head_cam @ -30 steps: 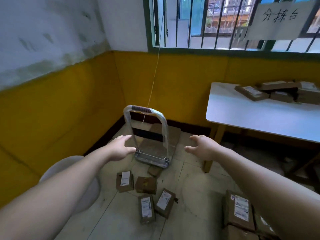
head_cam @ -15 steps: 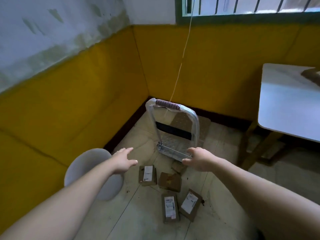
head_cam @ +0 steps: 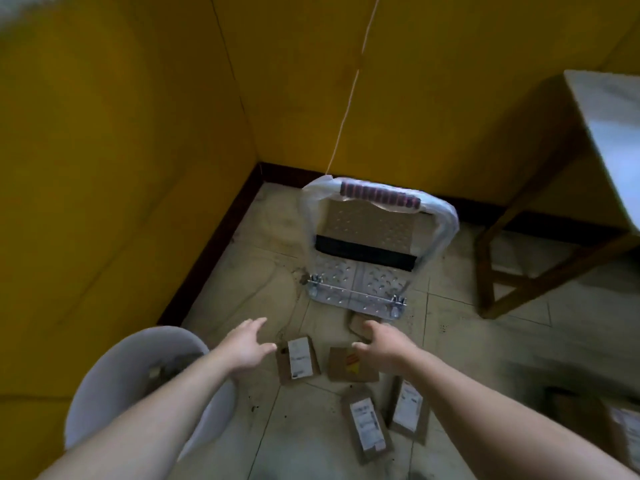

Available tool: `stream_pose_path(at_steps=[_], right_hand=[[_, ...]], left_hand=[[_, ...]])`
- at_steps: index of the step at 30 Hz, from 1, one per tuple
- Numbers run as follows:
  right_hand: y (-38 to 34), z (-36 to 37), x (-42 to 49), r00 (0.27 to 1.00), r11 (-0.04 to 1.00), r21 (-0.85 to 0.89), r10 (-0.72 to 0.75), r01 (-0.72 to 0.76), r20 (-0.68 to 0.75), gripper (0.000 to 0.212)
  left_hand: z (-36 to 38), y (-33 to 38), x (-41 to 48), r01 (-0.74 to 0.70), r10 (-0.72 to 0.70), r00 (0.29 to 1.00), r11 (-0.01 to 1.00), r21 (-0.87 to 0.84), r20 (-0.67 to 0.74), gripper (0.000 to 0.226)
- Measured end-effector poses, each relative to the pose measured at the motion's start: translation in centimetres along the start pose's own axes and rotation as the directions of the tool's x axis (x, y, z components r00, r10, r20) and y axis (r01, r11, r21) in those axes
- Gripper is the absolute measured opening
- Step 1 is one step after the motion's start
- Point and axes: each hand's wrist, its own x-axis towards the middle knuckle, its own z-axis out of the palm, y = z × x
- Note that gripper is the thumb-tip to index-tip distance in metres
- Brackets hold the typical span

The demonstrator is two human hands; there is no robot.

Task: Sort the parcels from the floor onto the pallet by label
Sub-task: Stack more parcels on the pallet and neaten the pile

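Floor: pale tiles, stained.
- Far corner, where the two yellow walls meet: your platform trolley stands with its deck flat and handle upright.
- Just before its near edge: a small parcel, partly hidden.
- Nearer you, lying flat: a white-labelled parcel, with a stickered parcel beside it.
- Closer still: a long labelled parcel and a tilted labelled parcel.
- Left edge: a white bucket.
- Right edge: a worktop leg.
- Near right corner: blurred parcels.
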Motion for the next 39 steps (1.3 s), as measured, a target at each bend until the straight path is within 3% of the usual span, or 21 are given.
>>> stream_pose_path(at_steps=[6, 11, 15, 19, 21, 23, 25, 31, 35, 39], right_hand=[[-0.6, 8.5, 12.3, 0.995, 0.999, 0.042, -0.028, 0.024, 0.099, 0.061], [2.2, 18.6, 24.5, 0.985, 0.983, 0.179, 0.003, -0.034, 0.173, 0.066], [5.1, 27.5, 33.3, 0.967, 0.974, 0.204, 0.05, -0.103, 0.25, 0.058], [7.3, 34.0, 39.5, 0.969, 0.958, 0.243, 0.096, -0.152, 0.226, 0.051], [8.1, 36.2, 41.2, 0.97, 0.94, 0.305, 0.081, -0.15, 0.228, 0.049], [8.6, 37.5, 41.7, 0.97, 0.904, 0.393, 0.082, -0.169, 0.228, 0.051], [8.5, 37.4, 41.0, 0.972, 0.866, 0.456, 0.124, -0.205, 0.2, 0.055], [5.9, 30.9, 32.8, 0.983, 0.835, 0.519, 0.136, -0.182, 0.125, 0.055], [2.2, 23.6, 23.5, 0.991, 0.818, 0.562, 0.077, -0.123, 0.106, 0.059], [-1.5, 15.9, 13.1, 0.999, 0.78, 0.626, -0.027, 0.001, 0.032, 0.039]], left_hand=[[8.5, -6.1, 12.8, 0.13, -0.109, 0.989, 0.964, -0.231, 0.101, 0.069], [19.2, -11.1, 24.0, 0.265, -0.242, 0.964, 0.891, -0.369, 0.108, 0.072], [27.3, -14.9, 31.7, 0.331, -0.322, 0.941, 0.822, -0.464, 0.1, 0.078], [33.0, -16.9, 37.1, 0.379, -0.38, 0.916, 0.71, -0.594, 0.13, 0.086], [34.7, -17.2, 38.5, 0.4, -0.369, 0.908, 0.618, -0.677, 0.199, 0.071], [35.7, -17.1, 39.0, 0.386, -0.33, 0.916, 0.561, -0.732, 0.23, 0.041], [35.7, -16.5, 38.5, 0.332, -0.325, 0.93, 0.54, -0.774, 0.171, 0.026], [30.9, -13.8, 30.3, 0.231, -0.258, 0.96, 0.508, -0.83, 0.109, 0.036], [23.9, -10.4, 21.6, 0.193, -0.232, 0.967, 0.387, -0.902, 0.107, 0.068], [16.3, -7.1, 11.7, 0.125, -0.2, 0.978, 0.336, -0.933, 0.059, 0.081]])
